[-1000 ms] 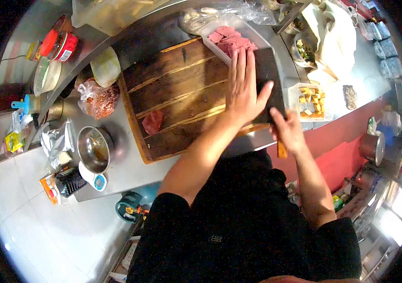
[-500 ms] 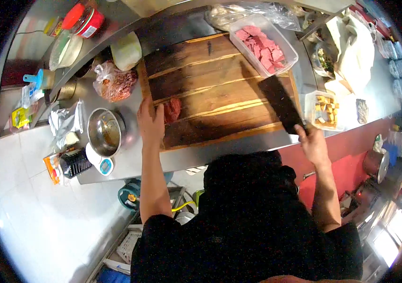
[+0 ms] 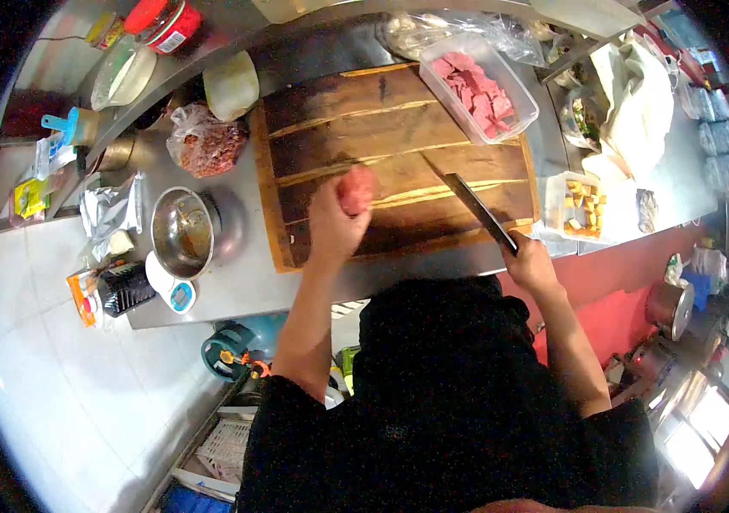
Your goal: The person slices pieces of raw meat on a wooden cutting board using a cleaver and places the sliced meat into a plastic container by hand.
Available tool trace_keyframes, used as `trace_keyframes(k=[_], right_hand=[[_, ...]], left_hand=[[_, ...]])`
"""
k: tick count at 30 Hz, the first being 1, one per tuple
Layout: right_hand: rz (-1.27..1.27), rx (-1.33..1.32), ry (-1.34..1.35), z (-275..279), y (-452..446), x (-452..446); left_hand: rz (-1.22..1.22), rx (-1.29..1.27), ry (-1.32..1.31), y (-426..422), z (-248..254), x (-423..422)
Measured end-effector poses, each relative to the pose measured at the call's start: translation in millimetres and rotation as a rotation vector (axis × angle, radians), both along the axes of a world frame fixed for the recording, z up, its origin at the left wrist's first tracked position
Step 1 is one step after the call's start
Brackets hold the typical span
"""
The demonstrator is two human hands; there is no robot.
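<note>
My left hand (image 3: 336, 224) is closed around a piece of raw red meat (image 3: 356, 190), over the left-middle part of the wooden cutting board (image 3: 416, 115). In my right hand (image 3: 533, 263) is the handle of a cleaver (image 3: 482, 211), gripped at the board's front right edge. The blade is turned nearly edge-on to the camera and points up and left across the board. At the board's back right corner stands a clear plastic container (image 3: 522, 120) with pink meat slices (image 3: 475, 90) in it.
Left of the board are a steel bowl (image 3: 156, 232), a white kitchen scale (image 3: 159, 272) and a plastic bag of reddish food (image 3: 209, 141). A small container of yellowish cubes (image 3: 585, 208) stands on the right, near a pale cloth (image 3: 629, 111). A shelf with jars hangs at upper left.
My left hand has picked the meat up near the board's left edge and moved it right. The cleaver has swung left and turned from its broad side to nearly edge-on.
</note>
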State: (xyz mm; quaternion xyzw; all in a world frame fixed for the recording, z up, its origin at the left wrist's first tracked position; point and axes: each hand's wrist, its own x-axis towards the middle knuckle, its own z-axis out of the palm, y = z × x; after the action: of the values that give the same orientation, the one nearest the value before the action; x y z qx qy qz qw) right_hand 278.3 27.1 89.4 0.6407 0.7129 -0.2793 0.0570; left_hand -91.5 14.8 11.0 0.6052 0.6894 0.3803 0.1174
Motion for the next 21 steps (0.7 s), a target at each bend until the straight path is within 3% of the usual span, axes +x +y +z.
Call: trace_keyframes(k=[1, 4, 7, 10, 15, 17, 19, 21], right_hand=[[-0.007, 0.016, 0.026, 2, 1, 0], [0.016, 0.023, 0.097, 5, 6, 2], [-0.027, -0.053, 0.106, 10, 11, 2], [-0.068, -0.081, 0.096, 6, 13, 2], [-0.086, -0.135, 0.066, 3, 18, 8], [-0.094, -0.142, 0.069, 2, 19, 9], [-0.109, -0.183, 0.007, 4, 23, 7], [-0.115, -0.188, 0.028, 12, 25, 1]], left_hand=[[-0.078, -0.017, -0.081, 8, 5, 15], [-0.095, -0.108, -0.005, 14, 17, 62], [0.015, -0.159, 0.164, 16, 14, 87], [0.0, -0.519, 0.069, 10, 36, 88], [-0.264, -0.386, 0.081, 8, 36, 57], [-0.503, -0.255, 0.334, 30, 34, 46], [-0.551, -0.266, 0.324, 47, 29, 42], [-0.579, -0.354, 0.149, 63, 25, 38]])
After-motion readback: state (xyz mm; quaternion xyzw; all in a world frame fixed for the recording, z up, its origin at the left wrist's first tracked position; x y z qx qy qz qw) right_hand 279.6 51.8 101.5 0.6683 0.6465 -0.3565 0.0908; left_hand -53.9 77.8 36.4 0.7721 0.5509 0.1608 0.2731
